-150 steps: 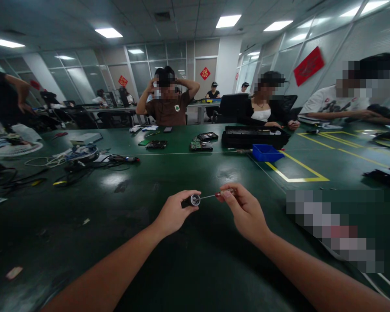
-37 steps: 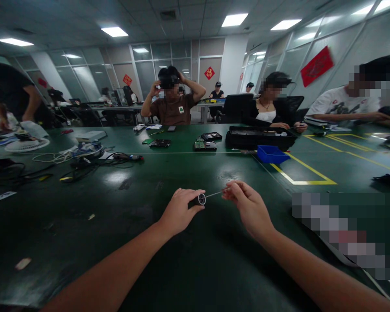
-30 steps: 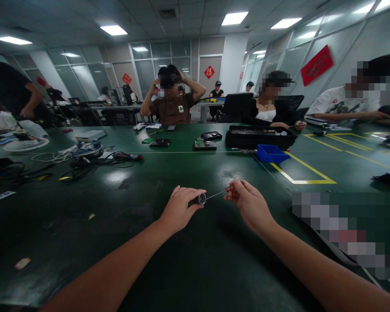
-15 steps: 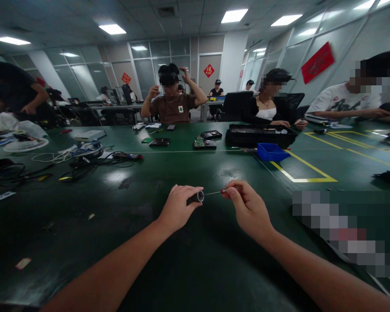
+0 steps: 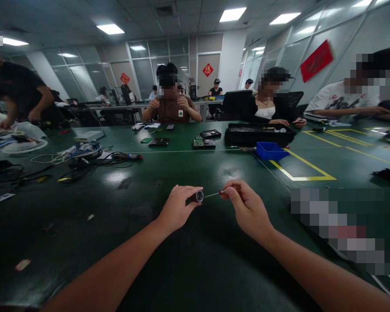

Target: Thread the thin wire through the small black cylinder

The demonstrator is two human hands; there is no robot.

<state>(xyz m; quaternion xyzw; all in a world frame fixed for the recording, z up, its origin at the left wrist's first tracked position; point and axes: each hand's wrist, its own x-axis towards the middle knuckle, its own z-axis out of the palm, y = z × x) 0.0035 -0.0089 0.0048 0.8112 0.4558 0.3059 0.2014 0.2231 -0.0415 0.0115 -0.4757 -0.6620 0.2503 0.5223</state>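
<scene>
Clock centred on the black cylinder (image 5: 199, 196). The green surface (image 5: 195, 264) is filling most of the view. A long black case (image 5: 260, 137) is sitting between 1 and 2 o'clock, well apart from the hands; a tangle of cables (image 5: 121, 157) is lying at 10.

The left hand (image 5: 177, 210), at 8, is pinching the black cylinder between thumb and fingers, its open, pale-rimmed end facing 3. The right hand (image 5: 248, 207), just past 3, is pinching the screwdriver (image 5: 221, 192) near its red collar, most of the handle hiding in the grip. A blue bin (image 5: 271, 151) is resting at 2, two drive-like units (image 5: 204, 144) at 12, a small paper scrap (image 5: 90, 216) near 9.

Smallest: the thin shaft (image 5: 211, 195) is running from 3 to the cylinder's rim. Can't tell if the tip is seating inside or just meeting the edge.

Doing this well, my judgement: the left hand should be bracing the cylinder against twisting, its fingers staying off the opening; the shaft should be lining up with the bore, since it's looking slightly angled; the right hand should be pressing lightly while turning, as a slipping tip could be jabbing the left fingers.
</scene>
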